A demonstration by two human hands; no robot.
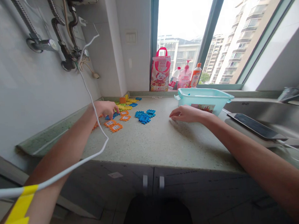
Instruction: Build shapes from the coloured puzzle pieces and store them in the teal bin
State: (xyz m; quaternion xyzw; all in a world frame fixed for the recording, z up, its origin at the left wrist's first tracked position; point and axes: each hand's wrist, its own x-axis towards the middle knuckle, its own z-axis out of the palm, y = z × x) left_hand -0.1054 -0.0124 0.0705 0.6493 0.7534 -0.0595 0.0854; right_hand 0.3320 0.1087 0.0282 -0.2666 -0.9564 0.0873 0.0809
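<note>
My left hand [106, 108] reaches over a scatter of flat toy tiles on the speckled counter [161, 141]. Its fingers are curled down onto the tiles near the blue and orange ones; what they grip I cannot make out. Orange tiles [116, 123] lie just in front of it, yellow tiles [126, 103] behind it, and a cluster of blue tiles [144, 116] to its right. My right hand [186, 114] hovers low over the counter, palm down, fingers loosely extended, holding nothing. It is beside a light teal plastic box [204, 97].
A phone [255, 125] lies on the sink edge at right, cable attached. A steel sink [272, 110] and tap sit far right. A red gift bag [160, 71] and pink bottles [185, 77] stand on the window sill. A white cable [94, 105] hangs across the left.
</note>
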